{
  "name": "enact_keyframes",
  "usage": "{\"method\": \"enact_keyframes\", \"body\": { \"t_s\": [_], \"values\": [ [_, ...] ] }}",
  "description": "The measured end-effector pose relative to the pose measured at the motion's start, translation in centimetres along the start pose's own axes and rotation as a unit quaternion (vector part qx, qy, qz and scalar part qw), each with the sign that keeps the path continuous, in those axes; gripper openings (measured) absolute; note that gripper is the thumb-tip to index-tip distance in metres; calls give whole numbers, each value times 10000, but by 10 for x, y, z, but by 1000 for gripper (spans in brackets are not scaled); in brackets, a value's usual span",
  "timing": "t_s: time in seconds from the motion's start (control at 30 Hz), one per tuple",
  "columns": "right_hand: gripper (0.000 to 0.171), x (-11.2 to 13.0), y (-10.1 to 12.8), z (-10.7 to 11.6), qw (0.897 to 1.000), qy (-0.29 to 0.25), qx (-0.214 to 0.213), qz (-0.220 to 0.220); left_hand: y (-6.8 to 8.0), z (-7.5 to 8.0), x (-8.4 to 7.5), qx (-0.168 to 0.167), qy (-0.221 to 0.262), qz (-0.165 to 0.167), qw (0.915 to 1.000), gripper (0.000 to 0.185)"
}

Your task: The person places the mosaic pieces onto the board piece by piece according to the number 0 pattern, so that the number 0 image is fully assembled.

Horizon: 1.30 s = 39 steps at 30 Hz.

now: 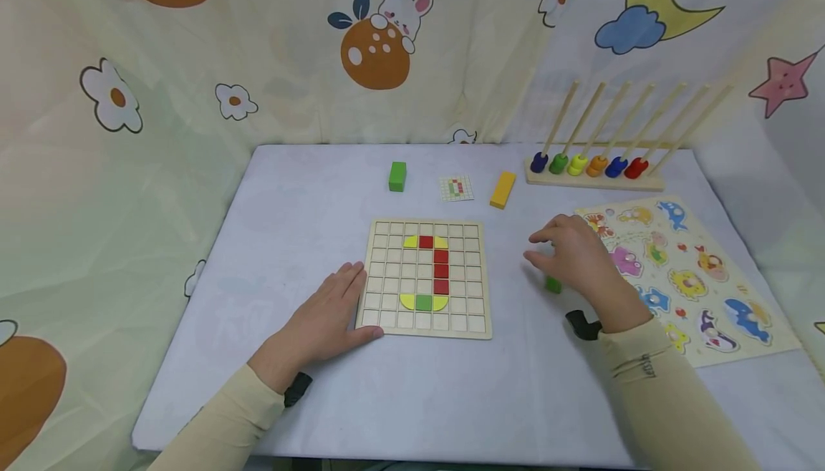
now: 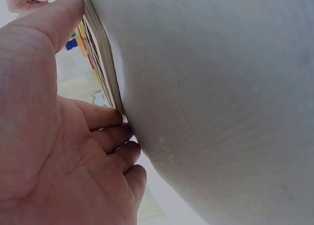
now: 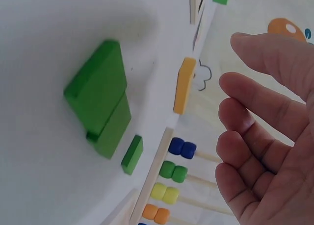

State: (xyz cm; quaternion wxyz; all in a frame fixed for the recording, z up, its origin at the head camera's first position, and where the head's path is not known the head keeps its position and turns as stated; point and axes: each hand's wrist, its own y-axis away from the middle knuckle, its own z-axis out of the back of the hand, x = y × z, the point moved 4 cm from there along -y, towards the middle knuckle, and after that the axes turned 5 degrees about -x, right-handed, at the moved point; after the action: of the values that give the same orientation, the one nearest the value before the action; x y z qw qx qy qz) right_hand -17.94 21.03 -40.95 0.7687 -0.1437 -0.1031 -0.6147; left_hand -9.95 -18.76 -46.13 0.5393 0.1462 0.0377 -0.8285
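Head view: left hand [image 1: 325, 317] lies flat, steadying grid board [image 1: 477, 328] on table [image 1: 309, 192] | right hand [image 1: 576, 260], grip spread, hovers over green tiles [image 1: 553, 285] beside board | pattern partly laid; most squares bare.

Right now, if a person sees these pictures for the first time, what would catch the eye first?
Probably the wooden grid board at the table's centre, with red, yellow and green tiles forming a figure. The left hand rests flat against its left edge. To the right, the right hand hovers open over a small green block, beside a colourful animal puzzle.
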Motion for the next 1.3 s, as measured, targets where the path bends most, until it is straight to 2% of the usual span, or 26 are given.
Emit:
{"method": "enact_keyframes", "body": {
  "t_s": [0.23,0.6,1.0,1.3],
  "values": [
    [34,-15,-6,7,9996,168,204,-135,0,-1,1,-25,-13,-29,10000,107],
    [36,-50,-14,3,9976,334,471,-375,0,1,0,5,7,-9,10000,107],
    [45,-74,-18,-5,9921,180,900,-850,0,-1,1,96,58,84,9999,108],
    [40,-79,-20,-9,9938,162,796,-765,1,3,-2,47,85,35,9999,108]
  ]
}}
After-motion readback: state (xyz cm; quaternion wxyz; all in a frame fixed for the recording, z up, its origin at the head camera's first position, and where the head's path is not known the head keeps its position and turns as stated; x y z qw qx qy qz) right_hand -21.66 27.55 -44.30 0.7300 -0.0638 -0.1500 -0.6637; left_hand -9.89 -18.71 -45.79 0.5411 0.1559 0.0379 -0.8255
